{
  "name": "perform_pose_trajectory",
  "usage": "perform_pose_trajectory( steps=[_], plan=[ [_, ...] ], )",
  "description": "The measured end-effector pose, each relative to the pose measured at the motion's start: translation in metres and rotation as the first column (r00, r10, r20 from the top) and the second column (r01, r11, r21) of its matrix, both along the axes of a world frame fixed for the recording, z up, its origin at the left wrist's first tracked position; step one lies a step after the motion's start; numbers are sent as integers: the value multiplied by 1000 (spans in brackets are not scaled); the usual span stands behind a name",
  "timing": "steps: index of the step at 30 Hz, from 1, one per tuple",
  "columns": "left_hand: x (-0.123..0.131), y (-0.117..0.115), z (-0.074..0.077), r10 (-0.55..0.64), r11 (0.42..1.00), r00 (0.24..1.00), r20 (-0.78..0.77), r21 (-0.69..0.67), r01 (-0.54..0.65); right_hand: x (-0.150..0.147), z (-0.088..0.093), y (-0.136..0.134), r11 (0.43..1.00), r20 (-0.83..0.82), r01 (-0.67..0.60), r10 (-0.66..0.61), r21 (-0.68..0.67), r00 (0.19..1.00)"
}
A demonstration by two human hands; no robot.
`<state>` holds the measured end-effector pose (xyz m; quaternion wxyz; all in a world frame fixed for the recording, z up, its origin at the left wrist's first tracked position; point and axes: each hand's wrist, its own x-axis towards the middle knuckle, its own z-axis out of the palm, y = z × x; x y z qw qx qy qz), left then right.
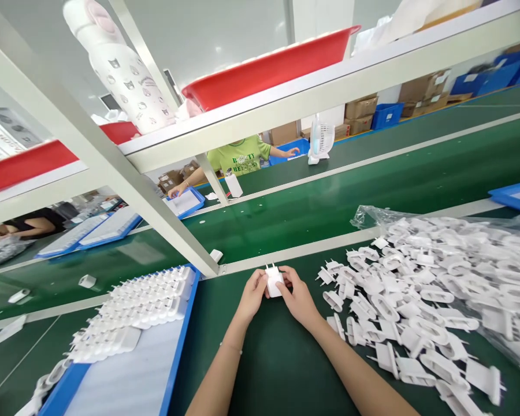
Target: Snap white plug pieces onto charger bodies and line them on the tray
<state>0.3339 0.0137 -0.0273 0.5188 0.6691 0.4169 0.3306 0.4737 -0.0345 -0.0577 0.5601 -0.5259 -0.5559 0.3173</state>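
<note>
Between my two hands, above the dark green tabletop, is a white two-pin plug charger (pixel 274 283), its pins pointing away from me. My left hand (pixel 255 290) pinches its left side, and my right hand (pixel 295 293) closes on its right side with the thumb across the near face. To the right lies a big loose heap of white plug pieces (pixel 385 306) with pins and oval openings. On my left, a blue tray (pixel 182 341) holds rows of white chargers (pixel 156 300), pins up, on a pale liner.
A slanted shelf post (pixel 156 214) rises ahead on the left, carrying a shelf with a red tray (pixel 268 69) and a white bottle (pixel 127 81). Beyond runs a green conveyor belt (pixel 286 216) with a few white pieces on it. Across it, a person in a green shirt (pixel 238 157) works near a small fan (pixel 321 140).
</note>
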Motion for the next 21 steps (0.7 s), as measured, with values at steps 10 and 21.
perform_pose_trajectory(
  steps=[10, 21],
  plan=[
    [-12, -62, 28, 88, 988, 992, 94, -137, -75, -21, 18, -27, 948, 141, -14, -33, 318, 989],
    [-57, -117, 40, 446, 895, 895, 7, -2, -446, -43, 9, -52, 923, 220, -306, 256, 233, 941]
  ],
)
